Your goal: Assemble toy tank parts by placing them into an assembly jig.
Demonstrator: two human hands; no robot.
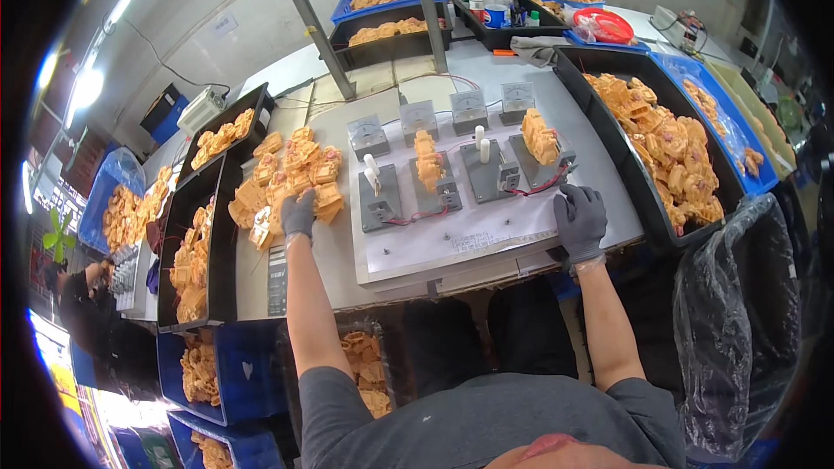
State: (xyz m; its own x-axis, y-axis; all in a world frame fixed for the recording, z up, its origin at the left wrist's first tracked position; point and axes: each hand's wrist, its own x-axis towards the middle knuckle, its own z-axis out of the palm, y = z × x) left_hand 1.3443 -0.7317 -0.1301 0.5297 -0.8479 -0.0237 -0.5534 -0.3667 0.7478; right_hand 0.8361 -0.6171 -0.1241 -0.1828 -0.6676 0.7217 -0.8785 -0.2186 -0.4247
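My left hand, in a dark grey glove, is at the near edge of a loose pile of orange plastic parts. Its fingers close on one of these parts, partly hidden by the hand. At the right edge of a test board rests my gloved right hand, fingers loosely bent and apart, holding nothing I can see. Several grey fixtures stand on the board. Orange parts sit on one fixture and on the rightmost fixture; two others show bare white posts. Clear-faced dial meters line the back.
Black trays of orange parts flank the board, one at right and one at left. Metal posts rise behind. Bottles stand in a far tray. A plastic-lined bin is at my right; another person works far left.
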